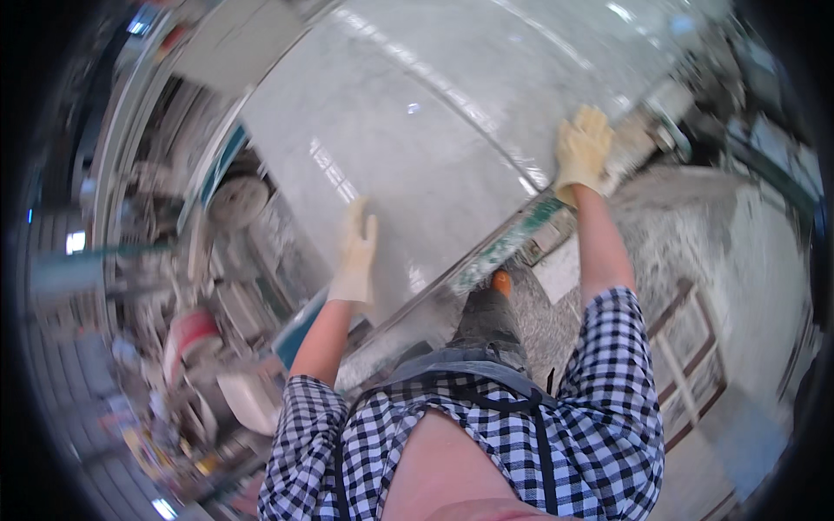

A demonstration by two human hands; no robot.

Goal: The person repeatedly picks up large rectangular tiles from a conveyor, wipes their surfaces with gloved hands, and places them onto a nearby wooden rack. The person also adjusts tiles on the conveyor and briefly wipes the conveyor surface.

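Both hands wear pale yellow rubber gloves. My left hand (pixel 354 253) is at the near left part of a large glossy grey slab (pixel 400 182), its thumb apart from the outstretched fingers. Further right, my right hand (pixel 584 152) lies with fingers extended at the near edge of a second glossy grey slab (pixel 573 61). Neither hand grips anything that I can see. A dark seam runs between the two slabs, and lights reflect in their surfaces. Slight blur hides whether the left fingertips touch the slab.
Beneath the slabs, a worn green rail (pixel 512 234) runs along the near side. Left of them are a round disc (pixel 239 201), a red and white container (pixel 193 337) and jumbled clutter. At right, a brown frame (pixel 695 356) lies low, and machinery parts (pixel 669 122) stand beyond my right hand.
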